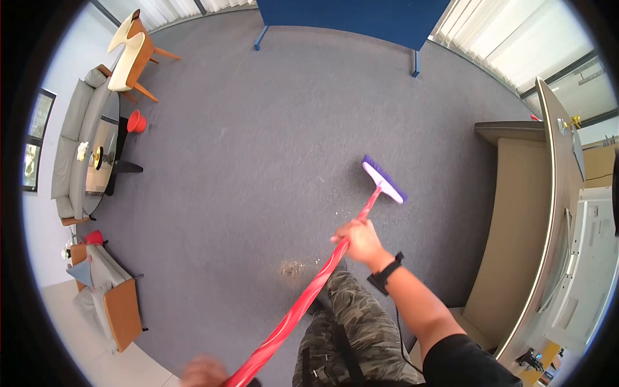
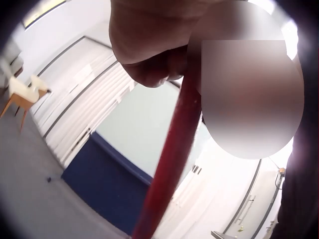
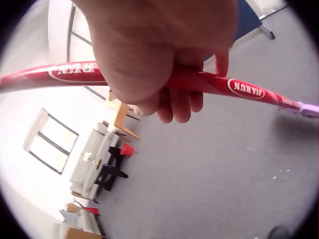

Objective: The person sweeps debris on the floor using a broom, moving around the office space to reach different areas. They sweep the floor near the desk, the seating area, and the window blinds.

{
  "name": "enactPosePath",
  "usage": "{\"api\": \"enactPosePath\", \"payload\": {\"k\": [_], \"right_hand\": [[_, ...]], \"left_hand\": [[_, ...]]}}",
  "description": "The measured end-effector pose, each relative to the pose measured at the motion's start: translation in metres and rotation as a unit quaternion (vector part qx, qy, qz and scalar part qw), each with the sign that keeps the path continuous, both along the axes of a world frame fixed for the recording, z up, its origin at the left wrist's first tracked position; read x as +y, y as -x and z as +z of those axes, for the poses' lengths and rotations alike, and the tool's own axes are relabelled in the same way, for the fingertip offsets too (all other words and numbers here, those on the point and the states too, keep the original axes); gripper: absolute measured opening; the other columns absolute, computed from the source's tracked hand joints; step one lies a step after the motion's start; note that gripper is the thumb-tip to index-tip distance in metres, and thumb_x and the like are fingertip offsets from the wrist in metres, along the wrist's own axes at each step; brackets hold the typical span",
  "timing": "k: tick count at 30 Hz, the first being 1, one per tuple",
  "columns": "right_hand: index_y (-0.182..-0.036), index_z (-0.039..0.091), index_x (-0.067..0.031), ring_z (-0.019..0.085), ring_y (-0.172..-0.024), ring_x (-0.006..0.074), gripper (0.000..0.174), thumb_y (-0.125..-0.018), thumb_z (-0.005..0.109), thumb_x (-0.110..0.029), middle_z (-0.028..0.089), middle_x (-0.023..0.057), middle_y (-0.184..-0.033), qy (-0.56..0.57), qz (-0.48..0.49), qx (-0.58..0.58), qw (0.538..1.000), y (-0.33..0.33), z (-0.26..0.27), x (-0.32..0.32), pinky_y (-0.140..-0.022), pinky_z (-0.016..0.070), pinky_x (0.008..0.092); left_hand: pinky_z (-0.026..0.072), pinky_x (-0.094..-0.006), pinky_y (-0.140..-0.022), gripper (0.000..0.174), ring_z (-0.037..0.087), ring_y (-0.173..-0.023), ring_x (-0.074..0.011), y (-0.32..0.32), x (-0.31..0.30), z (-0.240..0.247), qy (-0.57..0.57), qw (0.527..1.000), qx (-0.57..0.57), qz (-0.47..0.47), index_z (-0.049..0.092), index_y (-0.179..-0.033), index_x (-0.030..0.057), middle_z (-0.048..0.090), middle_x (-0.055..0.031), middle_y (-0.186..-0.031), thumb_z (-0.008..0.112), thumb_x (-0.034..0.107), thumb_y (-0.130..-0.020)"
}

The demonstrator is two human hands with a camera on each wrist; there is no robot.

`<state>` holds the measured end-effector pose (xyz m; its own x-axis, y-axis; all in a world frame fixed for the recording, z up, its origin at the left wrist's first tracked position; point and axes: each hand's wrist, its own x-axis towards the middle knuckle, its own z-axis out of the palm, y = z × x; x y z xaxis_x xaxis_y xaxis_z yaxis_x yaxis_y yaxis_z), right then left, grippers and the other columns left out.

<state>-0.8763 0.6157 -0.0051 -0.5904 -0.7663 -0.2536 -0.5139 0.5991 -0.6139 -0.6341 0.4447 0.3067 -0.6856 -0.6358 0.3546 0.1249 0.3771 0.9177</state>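
A broom with a red-and-white swirled handle (image 1: 290, 320) and a purple-bristled head (image 1: 384, 180) slants across the head view. Its bristles are at the grey floor, ahead and to the right. My right hand (image 1: 358, 241) grips the handle partway down, fingers curled round it, as the right wrist view shows too. Near the handle's upper end my left hand (image 1: 204, 372) is blurred at the bottom edge; in the left wrist view its fingers (image 2: 154, 72) wrap the red handle (image 2: 172, 159). Small crumbs (image 1: 293, 268) lie on the floor by my feet, with scattered bits near the broom head.
A beige desk (image 1: 516, 213) stands along the right. On the left are a grey sofa (image 1: 78, 109), an oval table (image 1: 102, 155), a red bucket (image 1: 137, 122), a wooden chair (image 1: 132, 58) and an armchair (image 1: 116, 303). A blue board (image 1: 351, 16) on feet stands ahead.
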Motion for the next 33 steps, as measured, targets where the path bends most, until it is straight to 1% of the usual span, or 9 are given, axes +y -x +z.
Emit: {"api": "enactPosePath", "payload": {"k": [4,7,11,14,17,21,25,28,33], "right_hand": [[-0.088,0.076,-0.0205,0.067,-0.1,0.0236,0.012,-0.079,0.075,-0.028,0.074,0.0008,-0.093,-0.005,0.032,0.006,0.999,-0.008,-0.061,-0.022,-0.091,0.0424,0.046],[-0.092,0.076,-0.022,0.067,-0.103,0.024,0.014,-0.078,0.072,-0.024,0.074,0.0012,-0.092,0.026,0.145,-0.057,0.988,-0.067,-0.047,-0.061,-0.095,0.0408,0.051],[-0.093,0.076,-0.0225,0.068,-0.105,0.024,0.017,-0.077,0.07,-0.022,0.074,0.0019,-0.093,0.04,0.242,-0.079,0.966,-0.096,0.007,-0.067,-0.106,0.0368,0.0534],[-0.094,0.075,-0.0221,0.068,-0.104,0.0223,0.018,-0.076,0.071,-0.02,0.073,0.0019,-0.091,0.027,0.215,-0.084,0.973,-0.087,0.054,-0.042,-0.114,0.0311,0.0549],[-0.092,0.076,-0.0204,0.069,-0.102,0.0236,0.015,-0.077,0.072,-0.024,0.074,0.0024,-0.091,0.014,0.146,-0.041,0.988,-0.069,0.041,0.0,-0.105,0.0404,0.0525],[-0.089,0.076,-0.0195,0.068,-0.101,0.025,0.013,-0.08,0.073,-0.029,0.075,0.0021,-0.093,-0.076,0.007,-0.023,0.997,-0.062,-0.017,0.039,-0.088,0.0472,0.0487],[-0.091,0.075,-0.021,0.066,-0.105,0.0247,0.012,-0.085,0.07,-0.03,0.075,0.0002,-0.099,-0.017,0.005,-0.039,0.999,-0.133,-0.065,0.022,-0.085,0.0461,0.0465],[-0.09,0.074,-0.0198,0.065,-0.107,0.0235,0.011,-0.084,0.068,-0.027,0.073,0.0005,-0.097,0.001,0.058,-0.069,0.996,-0.178,-0.041,-0.023,-0.092,0.0426,0.0471],[-0.089,0.073,-0.0191,0.065,-0.105,0.0232,0.009,-0.083,0.07,-0.025,0.072,0.002,-0.093,0.033,0.163,-0.082,0.983,-0.195,0.03,-0.043,-0.1,0.0351,0.0478]], "left_hand": [[0.0299,-0.0345,-0.05,0.039,0.042,-0.053,-0.019,0.001,0.016,-0.015,0.075,0.995,-0.047,-0.051,0.053,-0.066,0.008,0.042,-0.0023,-0.057,0.067,0.032,-0.093],[0.0294,-0.0337,-0.049,0.041,0.041,-0.051,-0.0186,-0.02,0.013,-0.002,0.125,0.991,0.03,0.037,0.045,-0.064,0.0104,0.037,-0.001,-0.057,0.066,0.03,-0.093],[0.0291,-0.0334,-0.051,0.036,0.042,-0.056,-0.0179,-0.044,-0.015,0.044,0.184,0.976,0.111,-0.029,0.041,-0.065,0.013,0.036,0.0014,-0.06,0.064,0.023,-0.09],[0.0313,-0.0337,-0.054,0.032,0.042,-0.059,-0.0174,-0.051,-0.017,0.053,0.143,0.966,0.216,-0.004,0.044,-0.066,0.0128,0.036,0.0027,-0.06,0.064,0.023,-0.088],[0.0325,-0.0346,-0.056,0.031,0.041,-0.059,-0.0177,-0.062,-0.018,0.023,0.079,0.973,0.215,0.019,0.047,-0.067,0.0124,0.036,0.002,-0.061,0.065,0.027,-0.088],[0.0342,-0.0384,-0.058,0.041,0.042,-0.055,-0.0196,-0.046,0.01,-0.02,-0.064,0.996,-0.013,-0.067,0.05,-0.065,0.006,0.042,-0.0022,-0.061,0.066,0.032,-0.092],[0.0359,-0.0388,-0.058,0.047,0.041,-0.055,-0.0208,-0.076,0.02,-0.012,-0.058,0.989,-0.046,-0.126,0.049,-0.064,0.0065,0.042,-0.0029,-0.062,0.069,0.04,-0.091],[0.037,-0.0392,-0.057,0.049,0.045,-0.059,-0.0215,-0.116,0.027,-0.001,0.003,0.996,0.083,-0.011,0.051,-0.065,0.0076,0.048,-0.0043,-0.069,0.075,0.045,-0.086],[0.0401,-0.0402,-0.059,0.05,0.049,-0.064,-0.0226,-0.145,0.021,0.024,0.116,0.988,0.085,-0.058,0.051,-0.067,0.0087,0.052,-0.0054,-0.074,0.077,0.048,-0.083]]}}
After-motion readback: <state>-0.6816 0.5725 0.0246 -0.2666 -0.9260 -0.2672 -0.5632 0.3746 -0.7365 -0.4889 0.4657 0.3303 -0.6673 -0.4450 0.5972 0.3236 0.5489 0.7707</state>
